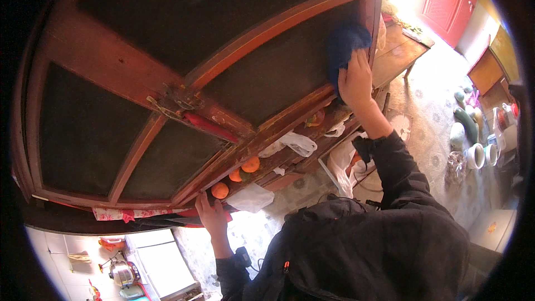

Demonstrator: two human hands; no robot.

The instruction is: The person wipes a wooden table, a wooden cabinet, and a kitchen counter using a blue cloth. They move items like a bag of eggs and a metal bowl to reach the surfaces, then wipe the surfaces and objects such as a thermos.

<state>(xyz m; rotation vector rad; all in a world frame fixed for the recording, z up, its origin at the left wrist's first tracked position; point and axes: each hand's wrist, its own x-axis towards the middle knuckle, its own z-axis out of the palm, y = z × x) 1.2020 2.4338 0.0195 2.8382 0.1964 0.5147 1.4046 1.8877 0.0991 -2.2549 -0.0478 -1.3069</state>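
A wooden cabinet with red-brown frames (276, 33) and dark mesh-like panels (271, 67) fills the upper left. My right hand (357, 77) presses a blue cloth (349, 46) against the panel beside the cabinet's right edge. The fingertips of my left hand (212, 213) rest at the lower edge of the cabinet, close to an orange fruit (220, 190); whether they grip the edge cannot be told. A red strip (211, 126) and a cord (161, 106) are at the latch between the doors.
More orange fruits (250, 164) and plastic bags (297, 144) lie on the ledge below the doors. A wooden table (397, 50) stands at the right, with gourds (466, 124) and white buckets (475, 156) on the floor beyond. A metal pot (121, 272) is at the lower left.
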